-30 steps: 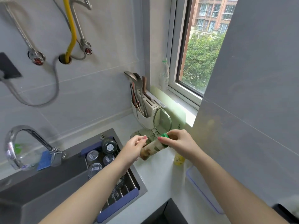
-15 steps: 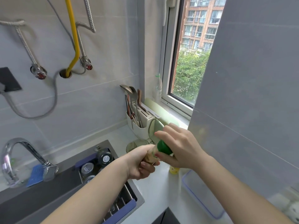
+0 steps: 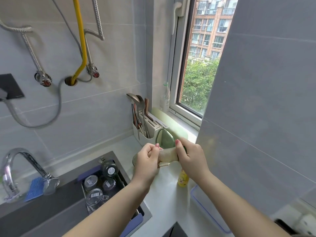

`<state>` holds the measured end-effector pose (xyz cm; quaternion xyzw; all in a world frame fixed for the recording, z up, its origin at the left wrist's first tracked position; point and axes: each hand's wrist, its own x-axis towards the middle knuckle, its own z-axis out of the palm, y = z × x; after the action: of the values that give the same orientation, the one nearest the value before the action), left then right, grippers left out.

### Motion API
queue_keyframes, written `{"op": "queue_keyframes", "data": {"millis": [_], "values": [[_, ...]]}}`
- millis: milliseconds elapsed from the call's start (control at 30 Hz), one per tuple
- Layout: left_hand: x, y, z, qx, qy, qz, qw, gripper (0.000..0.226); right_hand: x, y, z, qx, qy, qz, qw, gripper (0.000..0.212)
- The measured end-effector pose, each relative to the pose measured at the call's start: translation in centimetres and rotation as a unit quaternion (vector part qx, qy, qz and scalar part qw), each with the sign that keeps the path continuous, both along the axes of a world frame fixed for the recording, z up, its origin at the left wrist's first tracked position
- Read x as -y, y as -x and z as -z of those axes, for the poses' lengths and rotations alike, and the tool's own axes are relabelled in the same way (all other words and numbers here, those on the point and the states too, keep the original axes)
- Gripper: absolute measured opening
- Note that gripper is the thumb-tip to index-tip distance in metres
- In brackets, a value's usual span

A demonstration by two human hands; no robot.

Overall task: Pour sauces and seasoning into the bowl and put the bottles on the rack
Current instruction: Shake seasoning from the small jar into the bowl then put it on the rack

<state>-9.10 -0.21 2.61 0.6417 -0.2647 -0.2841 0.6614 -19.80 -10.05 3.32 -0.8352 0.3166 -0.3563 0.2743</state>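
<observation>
A seasoning bottle (image 3: 168,155) with a pale label and a green cap lies nearly level between my hands above the counter. My left hand (image 3: 148,159) grips its bottom end, and my right hand (image 3: 191,157) is closed round the green cap end. Just under my left hand sits a glass bowl (image 3: 134,159), mostly hidden. A small yellow bottle (image 3: 183,180) stands on the counter below my right wrist. The sink rack (image 3: 135,221) with purple ends lies across the sink and holds several upturned glass jars (image 3: 94,197).
A white utensil holder (image 3: 142,132) with spoons and chopsticks stands at the back, with a green-rimmed lid (image 3: 165,138) leaning beside it. A chrome tap (image 3: 18,170) is at the left. A clear container with a blue rim (image 3: 203,209) sits at the right by the wall.
The camera view shifted slightly. The bottle has tipped from slanted to almost level. My left hand slid to its bottom end, while my right hand stays on the cap.
</observation>
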Motion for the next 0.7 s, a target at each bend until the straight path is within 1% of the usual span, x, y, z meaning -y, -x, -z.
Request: {"op": "queue_keyframes", "data": {"millis": [133,233,300,367,433,500,533,600,700], "values": [[-0.8,0.2,0.1,0.122,0.038,0.019,0.992,0.015,0.2,-0.2,0.0,0.011,-0.148,0.005,0.989,0.039],[-1.1,0.2,0.5,0.194,0.049,0.040,0.979,0.007,0.7,-0.1,-0.1,0.035,-0.291,0.012,0.956,0.035],[-1.2,0.1,0.7,0.213,0.058,0.057,0.974,0.005,0.9,0.1,-0.1,0.039,-0.334,0.014,0.942,0.033],[-1.3,0.0,1.0,0.183,0.054,0.087,0.978,0.009,1.1,0.4,0.0,0.026,-0.313,0.014,0.949,0.033],[-1.3,-0.1,1.1,0.109,0.035,0.126,0.985,0.017,1.3,0.8,-0.1,-0.005,-0.250,0.018,0.968,0.037],[-1.3,-0.7,1.1,0.047,0.004,0.170,0.984,0.025,1.4,1.1,-0.3,-0.029,-0.178,0.009,0.984,0.042],[-1.4,-1.0,1.1,0.030,-0.017,0.203,0.979,0.029,1.5,1.3,-0.5,-0.037,-0.140,0.000,0.989,0.043],[-1.6,-1.5,0.8,-0.009,-0.050,0.289,0.956,0.038,1.6,1.7,-1.1,-0.062,-0.060,-0.029,0.996,0.045],[-1.8,-1.3,-0.2,-0.052,-0.086,0.389,0.916,0.044,1.0,1.7,-2.3,-0.103,0.029,-0.096,0.990,0.045]]}}
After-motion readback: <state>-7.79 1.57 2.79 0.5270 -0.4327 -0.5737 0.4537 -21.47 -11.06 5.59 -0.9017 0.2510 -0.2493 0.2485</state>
